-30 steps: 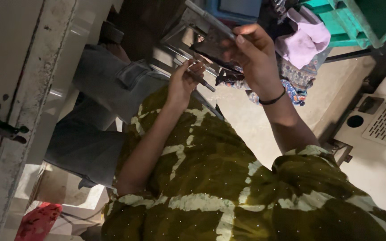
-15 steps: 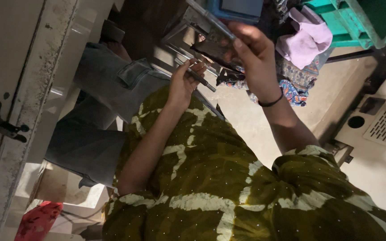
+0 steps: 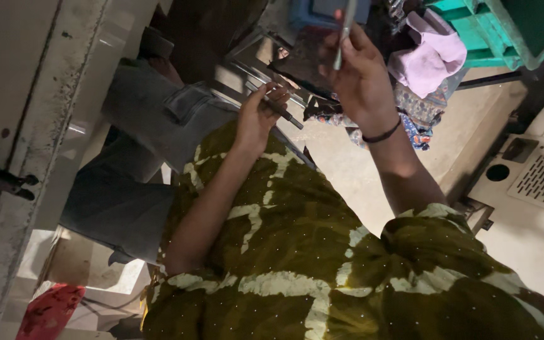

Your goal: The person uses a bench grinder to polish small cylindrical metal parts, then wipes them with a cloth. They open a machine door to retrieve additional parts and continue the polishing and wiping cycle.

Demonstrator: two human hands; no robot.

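Thin dark tool [image 3: 283,112] lies tilted; flat dark panel [image 3: 306,60] upright.

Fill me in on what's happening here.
A person in an olive-green patterned garment works with both hands. The right hand holds a dark flat piece together with a thin light strip, raised up. The left hand grips a slim dark tool just below it. Behind lie a pink cloth, a green crate and a patterned cloth. Grey fabric lies at the left.
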